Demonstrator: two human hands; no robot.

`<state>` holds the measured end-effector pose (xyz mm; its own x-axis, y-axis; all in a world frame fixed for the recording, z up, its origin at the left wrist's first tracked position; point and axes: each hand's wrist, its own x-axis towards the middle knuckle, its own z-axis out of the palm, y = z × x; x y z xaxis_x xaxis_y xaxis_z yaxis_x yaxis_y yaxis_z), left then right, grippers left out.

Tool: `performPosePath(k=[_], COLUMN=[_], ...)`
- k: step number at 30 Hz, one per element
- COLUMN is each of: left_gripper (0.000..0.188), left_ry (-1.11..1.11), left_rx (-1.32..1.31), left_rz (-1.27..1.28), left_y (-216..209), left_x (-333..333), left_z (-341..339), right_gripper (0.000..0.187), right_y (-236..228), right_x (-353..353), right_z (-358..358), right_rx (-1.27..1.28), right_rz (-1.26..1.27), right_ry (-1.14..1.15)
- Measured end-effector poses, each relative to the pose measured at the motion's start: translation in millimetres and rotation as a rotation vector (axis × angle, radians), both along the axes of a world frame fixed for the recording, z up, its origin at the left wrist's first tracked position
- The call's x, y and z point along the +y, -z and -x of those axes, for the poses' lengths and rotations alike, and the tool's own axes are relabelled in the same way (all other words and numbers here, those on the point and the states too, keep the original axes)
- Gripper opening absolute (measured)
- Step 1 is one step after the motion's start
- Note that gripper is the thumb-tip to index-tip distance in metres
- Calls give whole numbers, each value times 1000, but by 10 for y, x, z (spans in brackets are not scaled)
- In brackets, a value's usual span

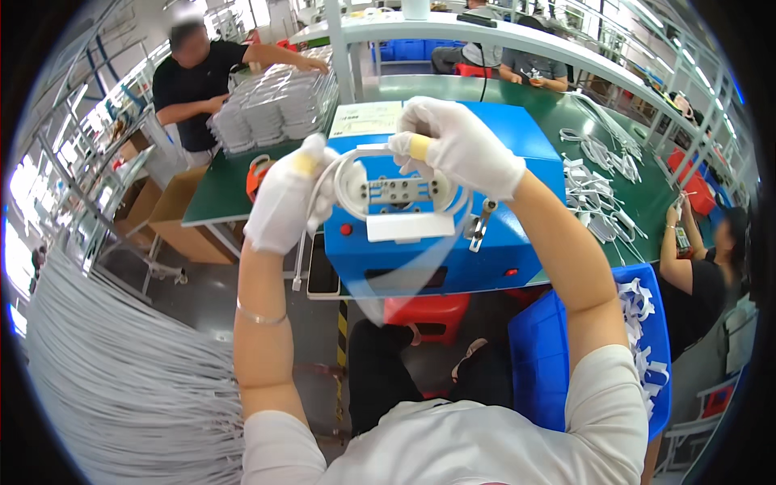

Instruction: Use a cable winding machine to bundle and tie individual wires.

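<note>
A white cable (357,151) is stretched between my two hands and curves around the left side of a metal winding head (398,191) on a blue machine (501,242). My left hand (284,198), in a white glove with yellow tape on a finger, closes on the cable at the left. Below it the cable's loose end hangs down with a small white plug (297,284). My right hand (457,145), gloved and taped likewise, pinches the cable above the head; its fingertips are partly hidden. A white plate (411,227) sits in front of the head.
Several white cables (598,198) lie on the green table (525,89) at right. A blue bin (537,364) with white strips stands by my right arm. Many long cables (129,372) hang at lower left. A co-worker (198,81) handles stacked bundles (275,109); another person (699,267) sits at right.
</note>
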<state>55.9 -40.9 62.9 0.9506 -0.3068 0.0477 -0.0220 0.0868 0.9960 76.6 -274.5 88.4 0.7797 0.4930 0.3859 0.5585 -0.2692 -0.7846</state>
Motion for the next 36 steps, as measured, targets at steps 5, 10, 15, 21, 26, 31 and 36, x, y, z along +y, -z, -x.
performPosePath(k=[5,10,15,21,26,31,36], left_gripper=[54,63,53,30,40,38,40], left_ry=[-59,-375,-372,-276,-485,-296,-386], left_rx=[-451,-487,-17,911,988,1133,1034], left_rz=[-38,-178,-95,440,537,23,-258], left_y=[31,218,1455,4036,4820,4647,4462], left_x=[-30,158,652,566,636,656,480], left_z=[425,561,467,1214,1605,1207,1209], right_gripper=[22,34,37,64,59,43,33], right_y=[81,508,1726,3621,4945,5191,4485], right_x=[-714,-2242,-4336,-5681,-5977,-5612,-4184], right_z=[88,-147,380,3023,4392,3530,2167], right_rx=[-36,-40,-213,523,532,205,451], right_rz=[-306,-600,-351,451,427,-171,-772], right_ry=[67,569,1370,2286,2337,1615,976])
